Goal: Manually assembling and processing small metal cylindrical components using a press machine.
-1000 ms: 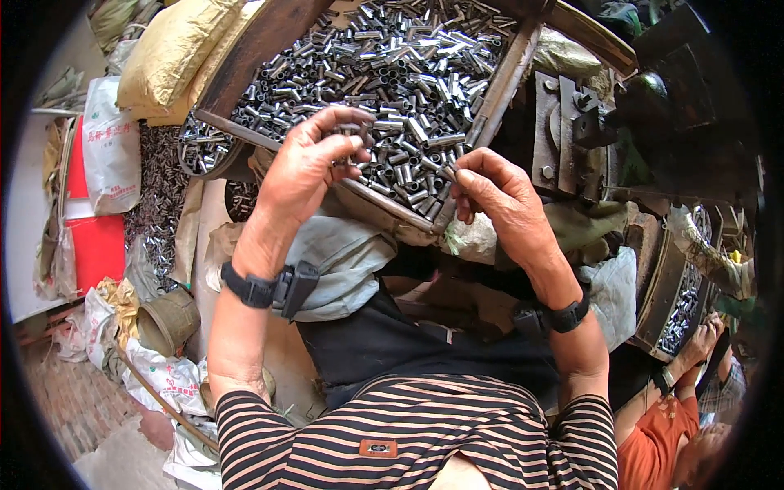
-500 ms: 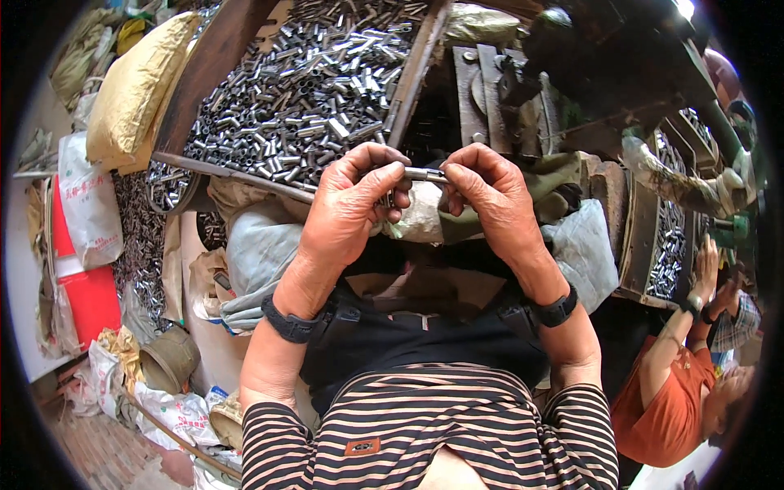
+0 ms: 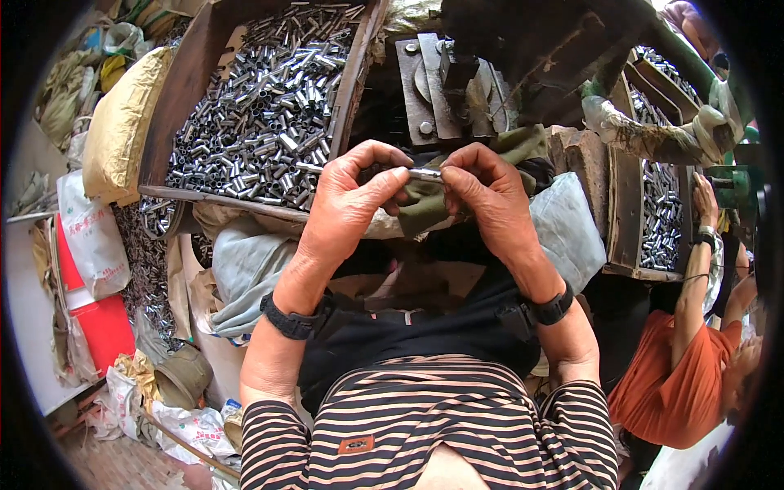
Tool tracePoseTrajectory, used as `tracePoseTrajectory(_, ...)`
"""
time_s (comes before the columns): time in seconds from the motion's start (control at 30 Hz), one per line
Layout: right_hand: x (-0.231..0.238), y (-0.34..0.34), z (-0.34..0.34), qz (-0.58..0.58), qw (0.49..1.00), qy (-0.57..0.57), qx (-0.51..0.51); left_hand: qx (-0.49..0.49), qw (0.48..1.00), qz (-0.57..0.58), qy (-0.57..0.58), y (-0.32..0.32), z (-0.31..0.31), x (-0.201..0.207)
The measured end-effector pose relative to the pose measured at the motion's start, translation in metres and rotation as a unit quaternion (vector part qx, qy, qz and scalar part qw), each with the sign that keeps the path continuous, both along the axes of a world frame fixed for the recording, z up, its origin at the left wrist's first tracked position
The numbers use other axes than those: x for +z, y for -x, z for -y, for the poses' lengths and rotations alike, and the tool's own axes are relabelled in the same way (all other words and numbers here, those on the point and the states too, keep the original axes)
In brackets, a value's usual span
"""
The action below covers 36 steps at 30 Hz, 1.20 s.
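Observation:
Between my two hands is a short, thin metal tube (image 3: 425, 174), held level in front of my chest. My left hand (image 3: 353, 192) pinches its left end between thumb and forefinger, the other fingers curled below. At the opposite end my right hand (image 3: 487, 196) grips it the same way. The fingertips hide both ends of the tube. Beyond my left hand stands a wooden tray (image 3: 233, 196) heaped with small shiny metal tubes (image 3: 261, 114). Past my right hand is a machine with dark metal plates and bolts (image 3: 433, 90).
Folded olive cloth (image 3: 523, 143) lies beyond my right hand. A wooden box (image 3: 625, 212) with more metal tubes stands at right, near a co-worker in an orange shirt (image 3: 670, 367). At left are a yellow-brown sack (image 3: 126, 122), white bags (image 3: 90, 237) and a bucket (image 3: 184, 376).
The view has shifted, so the tray and machine sit farther left in the picture. Both hands keep their hold on the tube. The co-worker's arm has moved up beside the box.

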State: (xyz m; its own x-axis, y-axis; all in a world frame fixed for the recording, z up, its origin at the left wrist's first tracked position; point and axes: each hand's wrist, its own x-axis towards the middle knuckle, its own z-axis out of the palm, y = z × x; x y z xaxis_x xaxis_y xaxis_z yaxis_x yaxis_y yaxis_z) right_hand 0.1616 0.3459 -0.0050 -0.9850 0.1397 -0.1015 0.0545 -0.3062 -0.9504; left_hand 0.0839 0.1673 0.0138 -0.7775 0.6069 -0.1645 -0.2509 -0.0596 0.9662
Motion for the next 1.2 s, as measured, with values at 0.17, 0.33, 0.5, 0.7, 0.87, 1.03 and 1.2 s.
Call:
tracePoseTrajectory(0.17, 0.001, -0.01, -0.014, 0.016, 1.0, -0.005, 0.01, -0.047, 0.998, 0.048, -0.012, -0.005, -0.014, 0.004)
tracePoseTrajectory(0.33, 0.0, -0.017, -0.025, -0.001, 0.996, -0.094, -0.009, -0.055, 0.998, 0.013, 0.038, -0.011, -0.031, -0.001)
tracePoseTrajectory(0.5, 0.006, -0.025, -0.049, 0.049, 0.995, 0.059, 0.057, -0.088, 0.995, -0.021, 0.052, -0.017, -0.049, 0.004)
tracePoseTrajectory(0.7, 0.009, -0.035, -0.059, 0.09, 0.986, 0.128, 0.048, -0.152, 0.985, 0.075, 0.01, -0.016, -0.065, 0.005)
tracePoseTrajectory(0.87, 0.057, -0.053, -0.075, -0.012, 0.92, -0.344, -0.185, -0.072, 0.997, 0.026, 0.021, 0.003, -0.066, -0.009)
tracePoseTrajectory(1.03, 0.093, -0.089, -0.135, -0.297, 0.805, -0.287, -0.426, 0.038, 0.998, 0.041, 0.011, 0.041, -0.06, -0.024)
tracePoseTrajectory(1.2, 0.055, -0.033, -0.155, -0.197, 0.675, -0.542, -0.46, 0.098, 0.994, 0.045, -0.011, 0.062, -0.068, -0.039)
